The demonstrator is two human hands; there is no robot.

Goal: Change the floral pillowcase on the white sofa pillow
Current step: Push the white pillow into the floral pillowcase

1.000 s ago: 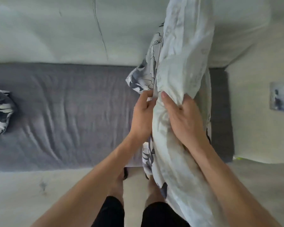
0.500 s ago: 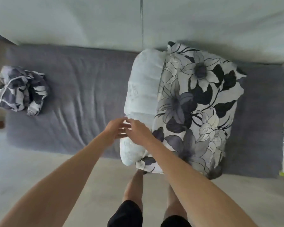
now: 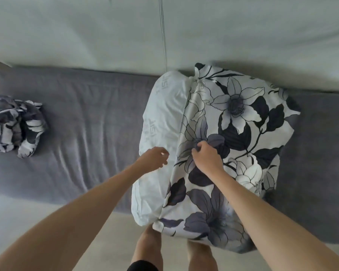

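A grey sofa seat (image 3: 82, 130) ran across the view below a pale backrest (image 3: 243, 36), with light floor (image 3: 24, 212) in front. The white pillow (image 3: 160, 122) lay on the seat's right half, its near end overhanging the front edge, the floral pillowcase (image 3: 243, 122) covering all but its left strip. The right hand (image 3: 206, 156) pinched the case's open edge; the left hand (image 3: 155, 158) hovered loosely curled, holding nothing. A crumpled floral cloth (image 3: 16, 124) sat far left, bare cushion between.

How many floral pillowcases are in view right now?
2: one floral pillowcase partly covering the white pillow, pinched by the right hand; one crumpled pillowcase at the sofa's left end.
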